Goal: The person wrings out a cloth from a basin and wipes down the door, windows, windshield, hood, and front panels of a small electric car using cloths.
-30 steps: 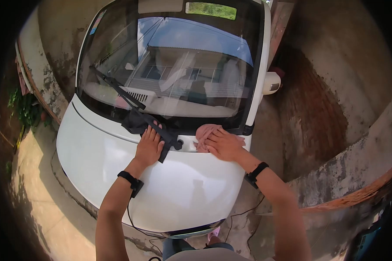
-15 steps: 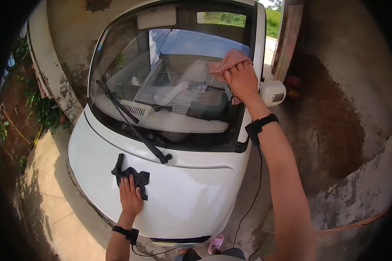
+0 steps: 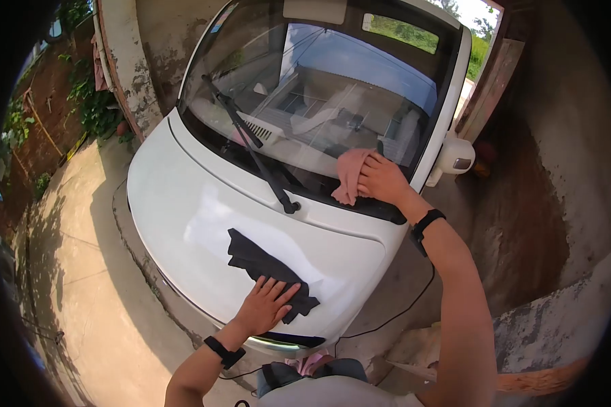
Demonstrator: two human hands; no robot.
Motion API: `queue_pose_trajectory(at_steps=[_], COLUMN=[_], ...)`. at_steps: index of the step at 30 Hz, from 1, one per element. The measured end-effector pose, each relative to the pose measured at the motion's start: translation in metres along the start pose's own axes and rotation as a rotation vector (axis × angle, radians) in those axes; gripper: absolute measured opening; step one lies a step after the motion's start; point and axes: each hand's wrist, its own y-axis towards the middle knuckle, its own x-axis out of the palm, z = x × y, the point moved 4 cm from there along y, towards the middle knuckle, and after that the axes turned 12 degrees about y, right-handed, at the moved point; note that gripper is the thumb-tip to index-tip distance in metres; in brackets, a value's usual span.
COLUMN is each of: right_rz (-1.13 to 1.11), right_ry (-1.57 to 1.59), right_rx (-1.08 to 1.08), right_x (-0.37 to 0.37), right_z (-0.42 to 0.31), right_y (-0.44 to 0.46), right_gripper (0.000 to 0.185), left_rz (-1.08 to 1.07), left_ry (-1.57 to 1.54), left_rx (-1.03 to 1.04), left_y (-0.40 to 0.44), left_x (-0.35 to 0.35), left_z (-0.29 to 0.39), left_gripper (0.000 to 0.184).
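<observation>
A white car's hood [image 3: 176, 203] slopes down in front of me, with its windshield [image 3: 360, 64] above. My right hand [image 3: 387, 180] grips a pink cloth [image 3: 349, 169] against the lower right part of the glass. On the front of the hood lies a spread black cloth [image 3: 261, 260]. My left hand [image 3: 266, 307] rests flat over its lower edge, fingers apart. Both wrists wear a black band.
A black wiper [image 3: 258, 166] lies across the lower windshield. The white side mirror [image 3: 453, 157] juts out at right, near a rough wall [image 3: 577, 136]. A thin black cable [image 3: 404, 312] trails on the ground at right.
My right hand has brought the pink cloth down from the upper right of the glass to its lower edge. The black cloth and my left hand are now nearer the hood's front edge.
</observation>
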Motion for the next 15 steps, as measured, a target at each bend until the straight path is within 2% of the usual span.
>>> queue_pose_trajectory(at_steps=[3,4,5,7,9,10,12,14,15], right_rz=[0.288,0.285,0.382,0.380,0.393,0.314,0.085,-0.038,-0.106], right_ry=[-0.265,-0.345,-0.369,-0.463,-0.306,-0.251,-0.134,-0.129,0.059], right_rx=[0.404,0.455,0.537,0.720,0.546,0.455,0.230,-0.034,-0.144], right_x=[-0.057,-0.067,-0.068,-0.061,-0.031,-0.012,0.023,0.069,0.086], right_z=[0.088,0.107,0.119,0.119,0.101,0.078,0.022,-0.028,-0.046], right_y=[0.000,0.010,0.025,0.069,0.115,0.133,0.148,0.119,0.088], right_gripper=[0.028,0.029,0.030,0.032,0.031,0.032,0.034,0.034,0.031], left_rz=[-0.073,-0.094,-0.119,-0.096,-0.088,-0.078,-0.124,-0.116,-0.138], left_ry=[0.043,0.027,0.013,0.024,0.027,0.029,0.069,0.076,0.075], left_rx=[-0.063,-0.181,-0.294,-0.377,-0.481,-0.462,-0.637,-0.666,-0.697], left_y=[-0.041,-0.053,-0.062,-0.055,-0.034,-0.020,-0.001,0.010,0.010], left_x=[0.001,0.005,0.008,0.009,0.013,0.012,0.009,0.009,0.011], left_z=[0.004,0.001,-0.001,0.007,0.008,0.010,0.010,0.015,0.020], left_gripper=[0.057,0.059,0.062,0.064,0.074,0.074,0.079,0.082,0.082])
